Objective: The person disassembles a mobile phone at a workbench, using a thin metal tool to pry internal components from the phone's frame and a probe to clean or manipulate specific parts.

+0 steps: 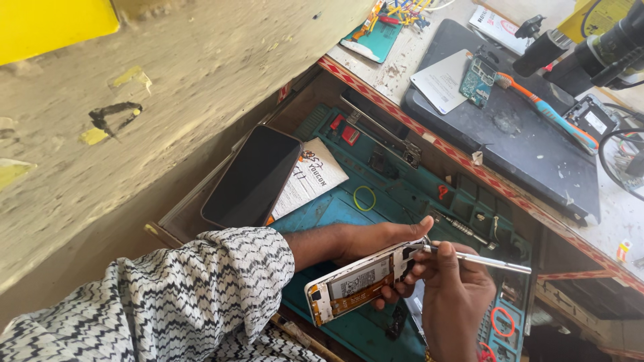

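Opened phone (355, 281) gripped in left hand (376, 241), right hand (456, 295) pinching screwdriver (476, 259) at its top

mat (335, 214) teal | sleeve (201, 288) black-white zigzag | toothbrush (547, 110) orange (blue-tipped)

Opened phone (359, 281) over mat (402, 194); intact phone (253, 175) to its left, toothbrush (547, 110) behind on laptop (530, 154).

Your left hand (365, 243) reaches in from the left on a bare forearm, its black-and-white zigzag-patterned sleeve (221, 281) pushed back to the wrist, thumb stretched forward and fingers curled underneath in a grip. Your right hand (456, 295) rises from below, just right of the left and touching its fingertips, fingers pinched closed.
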